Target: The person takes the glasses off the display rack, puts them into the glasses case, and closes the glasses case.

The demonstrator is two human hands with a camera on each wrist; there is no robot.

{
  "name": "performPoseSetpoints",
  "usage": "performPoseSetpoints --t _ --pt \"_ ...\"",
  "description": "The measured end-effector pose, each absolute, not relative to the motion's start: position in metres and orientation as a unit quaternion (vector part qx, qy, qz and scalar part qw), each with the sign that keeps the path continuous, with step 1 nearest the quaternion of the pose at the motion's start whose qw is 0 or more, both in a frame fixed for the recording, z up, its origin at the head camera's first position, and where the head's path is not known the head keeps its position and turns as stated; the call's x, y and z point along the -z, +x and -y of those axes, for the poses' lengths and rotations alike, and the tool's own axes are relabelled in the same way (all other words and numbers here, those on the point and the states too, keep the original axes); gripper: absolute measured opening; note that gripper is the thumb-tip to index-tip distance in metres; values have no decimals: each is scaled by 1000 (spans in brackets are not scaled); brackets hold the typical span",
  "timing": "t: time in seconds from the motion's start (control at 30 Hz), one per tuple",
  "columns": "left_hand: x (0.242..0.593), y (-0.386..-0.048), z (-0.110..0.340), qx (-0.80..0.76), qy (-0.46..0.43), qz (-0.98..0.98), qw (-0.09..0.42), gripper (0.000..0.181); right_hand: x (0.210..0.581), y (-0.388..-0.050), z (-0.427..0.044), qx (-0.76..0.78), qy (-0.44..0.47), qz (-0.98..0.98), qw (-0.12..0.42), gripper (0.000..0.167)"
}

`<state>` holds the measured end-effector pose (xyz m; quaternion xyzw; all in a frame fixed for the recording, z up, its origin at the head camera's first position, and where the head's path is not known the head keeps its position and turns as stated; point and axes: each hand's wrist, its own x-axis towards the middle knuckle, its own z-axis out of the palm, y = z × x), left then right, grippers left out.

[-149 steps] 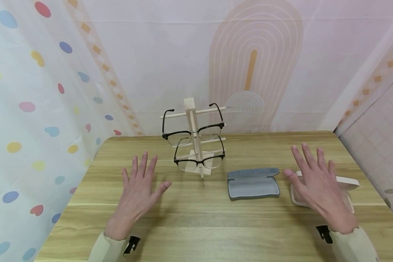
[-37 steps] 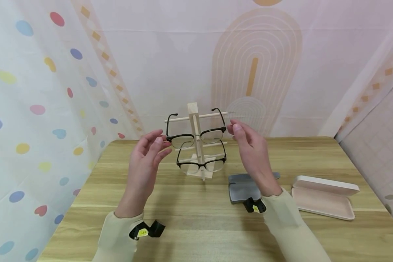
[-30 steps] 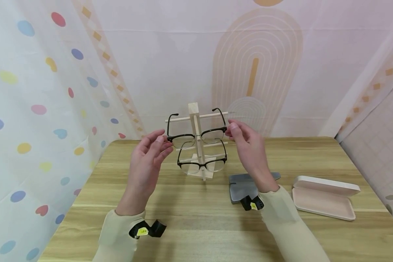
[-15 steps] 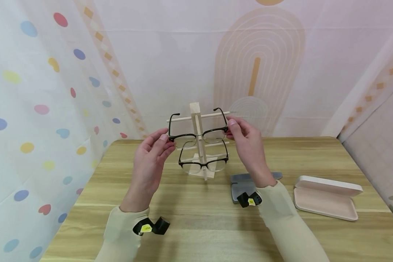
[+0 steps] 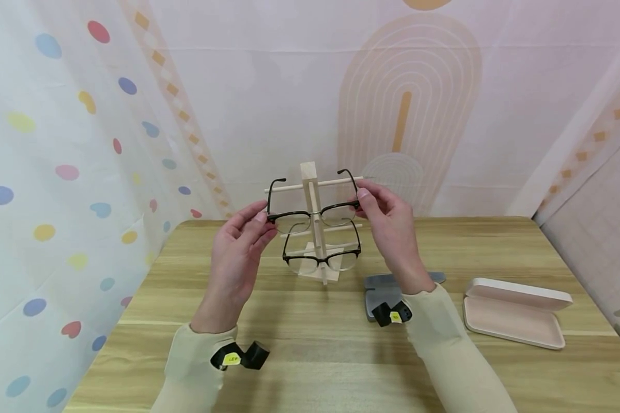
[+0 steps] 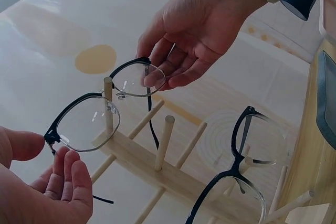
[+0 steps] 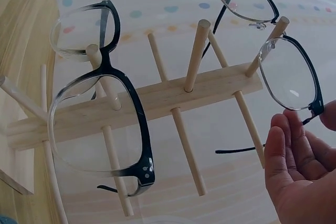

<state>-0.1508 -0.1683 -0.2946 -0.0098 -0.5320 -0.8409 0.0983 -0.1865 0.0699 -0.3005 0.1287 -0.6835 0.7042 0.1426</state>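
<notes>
A wooden display stand (image 5: pixel 308 173) with peg arms holds two pairs of black-browed glasses, one above the other. My left hand (image 5: pixel 235 255) pinches the upper glasses (image 5: pixel 293 214) at one hinge, thumb in front and fingers behind. At the opposite hinge, my right hand (image 5: pixel 394 229) pinches the same frame. Both temples are unfolded, and the bridge is at a peg near the stand's top in the right wrist view. Below, the lower glasses (image 5: pixel 301 258) hang on the stand, untouched, and appear large in the right wrist view (image 7: pixel 139 129).
Right of the stand lies an open grey-blue glasses case (image 5: pixel 377 281), partly hidden by my right wrist. Farther right is an open white glasses case (image 5: pixel 514 321) with a pale pink lining. A patterned curtain (image 5: pixel 268 103) hangs behind the wooden table (image 5: pixel 310 367).
From flat above the table, both hands have come up to the upper glasses on the stand. Over the last second their fingers have closed in on its hinges; the glasses have barely moved.
</notes>
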Motion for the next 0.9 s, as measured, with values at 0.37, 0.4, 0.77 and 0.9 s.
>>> performPoseSetpoints --t 0.37,0.4,0.77,0.9 --pt "292 -149 167 853 -19 511 100 19 299 -185 -72 -709 130 678 144 34" --pt "292 -149 166 853 -20 512 100 19 299 -185 -73 -710 131 676 145 34" --pt "288 -142 164 857 -27 505 98 22 297 -179 -76 -717 134 667 155 32" --pt "286 -140 163 855 -27 507 103 23 295 -177 -77 -712 139 669 161 31"
